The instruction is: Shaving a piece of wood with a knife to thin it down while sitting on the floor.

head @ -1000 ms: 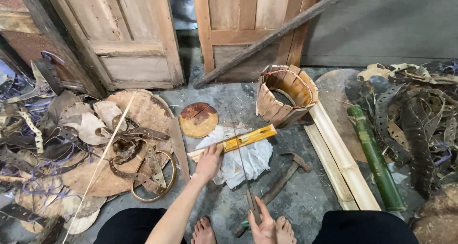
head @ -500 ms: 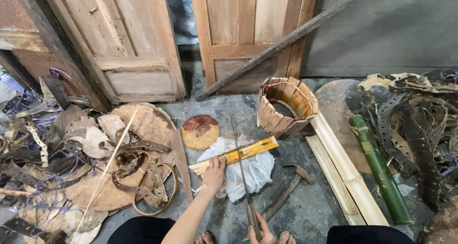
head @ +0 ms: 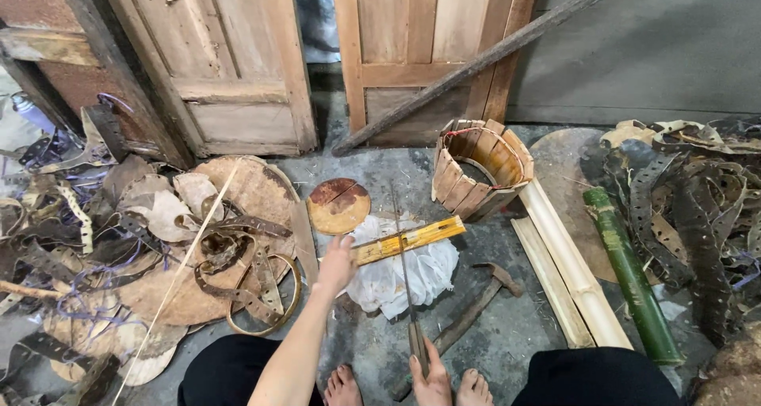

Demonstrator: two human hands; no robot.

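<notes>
l hand point(head: 337, 265) on yellow stick point(head: 408, 240); r hand point(head: 434, 373) grips blade point(head: 406, 275).

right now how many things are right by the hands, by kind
yellow wooden stick: 1
long thin blade: 1
white cloth: 1
hammer: 1
round wooden disc: 1
Total: 5

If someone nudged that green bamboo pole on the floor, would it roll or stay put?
It would probably roll, since the green bamboo pole is round and smooth. It likely would not go far: pale split bamboo lengths lie along one side and a heap of dark punched strips crowds the other. It looks stiff, not floppy.
</notes>
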